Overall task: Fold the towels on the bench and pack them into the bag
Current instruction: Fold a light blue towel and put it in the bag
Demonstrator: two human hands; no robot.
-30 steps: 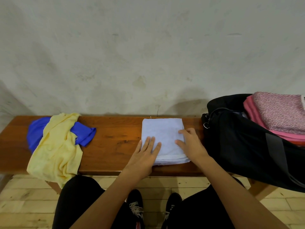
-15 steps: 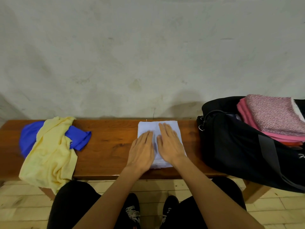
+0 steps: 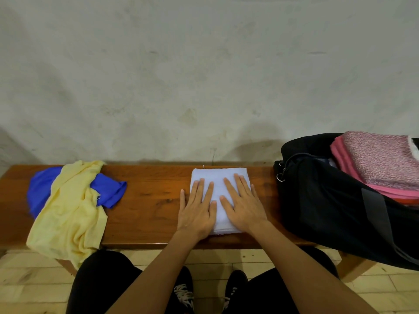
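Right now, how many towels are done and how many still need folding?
Done: folded pink towels already sit in the open black bag. In hand: the white towel lies folded on the bench, pressed flat by the left hand and right hand, not yet packed. Left: the yellow towel and blue towel lie crumpled, unfolded.

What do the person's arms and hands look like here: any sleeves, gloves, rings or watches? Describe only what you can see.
Both forearms are bare, with no sleeves in view. The left hand and right hand wear no gloves, and no rings, watch or wristband show.
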